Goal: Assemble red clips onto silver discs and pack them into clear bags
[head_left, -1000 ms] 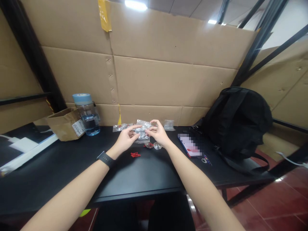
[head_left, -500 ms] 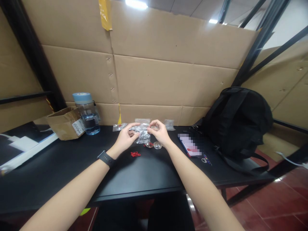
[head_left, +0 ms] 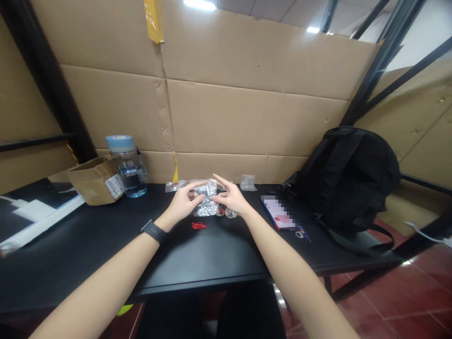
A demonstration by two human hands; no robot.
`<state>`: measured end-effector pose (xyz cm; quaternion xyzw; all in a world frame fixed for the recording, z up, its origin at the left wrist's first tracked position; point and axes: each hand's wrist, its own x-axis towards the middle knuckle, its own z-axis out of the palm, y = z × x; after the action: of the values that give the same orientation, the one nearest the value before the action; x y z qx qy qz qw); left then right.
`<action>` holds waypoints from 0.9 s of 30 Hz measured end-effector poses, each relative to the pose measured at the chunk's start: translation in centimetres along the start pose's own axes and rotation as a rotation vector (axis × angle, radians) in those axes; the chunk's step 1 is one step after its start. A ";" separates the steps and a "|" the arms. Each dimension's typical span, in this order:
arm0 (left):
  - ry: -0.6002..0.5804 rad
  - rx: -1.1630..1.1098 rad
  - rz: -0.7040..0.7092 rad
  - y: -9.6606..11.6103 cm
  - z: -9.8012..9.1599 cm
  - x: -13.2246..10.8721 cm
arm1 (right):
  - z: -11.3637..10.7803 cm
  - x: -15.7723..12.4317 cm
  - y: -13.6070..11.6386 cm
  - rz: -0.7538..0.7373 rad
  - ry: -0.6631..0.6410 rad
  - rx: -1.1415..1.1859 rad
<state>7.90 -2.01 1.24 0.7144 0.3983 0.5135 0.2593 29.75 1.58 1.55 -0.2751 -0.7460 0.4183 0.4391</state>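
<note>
Between my two hands is a crinkled clear plastic bag, held above the black table. My left hand pinches its left side between thumb and fingers. On its right side, my right hand grips the bag with the thumb while the index finger stretches up and away. Just below my right hand lie a clear round piece and another with red in it, both partly covered. A small heap of red cords rests nearer to me. Whether the bag holds anything is unclear.
More clear plastic bags lie along the cardboard wall. A water bottle and an open cardboard box stand left, near a power strip. On the right are a phone, a key ring and a black backpack.
The plastic bag has come slightly lower and to the left, tilting between my hands. My right index finger has straightened. The red cords have stayed in place.
</note>
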 end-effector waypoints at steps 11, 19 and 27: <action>0.226 0.063 -0.022 -0.5 -0.1 0.3 | 1.9 -0.8 -2.3 -0.374 -0.092 -0.783; 0.127 -0.165 -0.037 -1.7 0.8 0.1 | 0.2 0.7 -0.3 -0.342 0.020 -0.922; 0.086 -0.057 -0.089 -1.5 0.6 0.4 | -8.6 0.6 1.9 0.127 0.563 -1.137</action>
<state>8.07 -0.85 0.02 0.6657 0.4254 0.5428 0.2849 37.21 6.29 2.45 -0.6083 -0.6899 -0.1059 0.3780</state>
